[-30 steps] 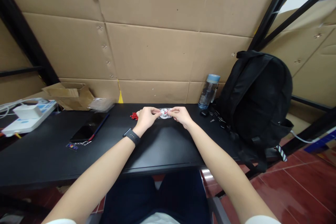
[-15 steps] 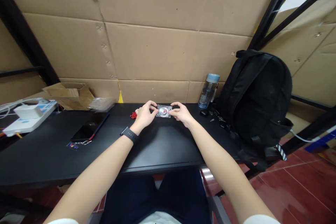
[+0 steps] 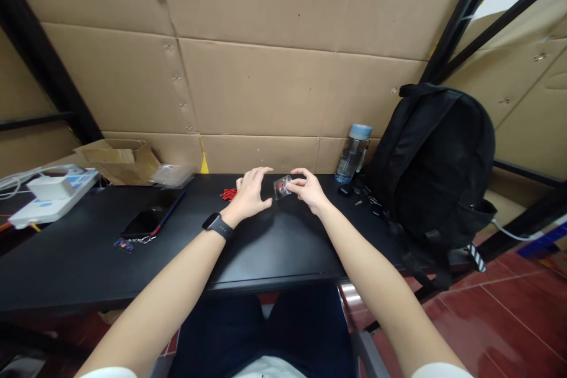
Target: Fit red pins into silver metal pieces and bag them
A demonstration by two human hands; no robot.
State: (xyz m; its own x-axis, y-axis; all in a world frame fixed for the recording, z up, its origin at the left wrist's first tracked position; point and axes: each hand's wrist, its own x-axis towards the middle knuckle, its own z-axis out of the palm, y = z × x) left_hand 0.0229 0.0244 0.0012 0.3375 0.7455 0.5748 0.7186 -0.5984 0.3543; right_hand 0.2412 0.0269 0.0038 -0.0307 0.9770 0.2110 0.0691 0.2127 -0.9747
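Note:
Between thumb and fingers, my right hand (image 3: 306, 189) pinches a small clear plastic bag (image 3: 280, 188) that has something red and shiny inside; its exact contents are too small to make out. The bag is tilted just above the black table (image 3: 274, 248). To its left, my left hand (image 3: 251, 192) is open, thumb and fingers spread apart, not touching the bag. A dark watch sits on that wrist. Beside the left hand lies a small pile of red pieces (image 3: 228, 194), partly hidden by the hand.
At left are a phone (image 3: 150, 215), a brown paper bag (image 3: 121, 164), a clear plastic packet (image 3: 172, 175) and a white power strip (image 3: 53, 201). On the right stand a water bottle (image 3: 352, 153), keys (image 3: 359, 201) and a black backpack (image 3: 436, 177). Cardboard (image 3: 257, 94) walls the back.
My left hand has let go of the plastic bag, and its fingers have spread. The bag, now in my right hand alone, has turned from flat to tilted.

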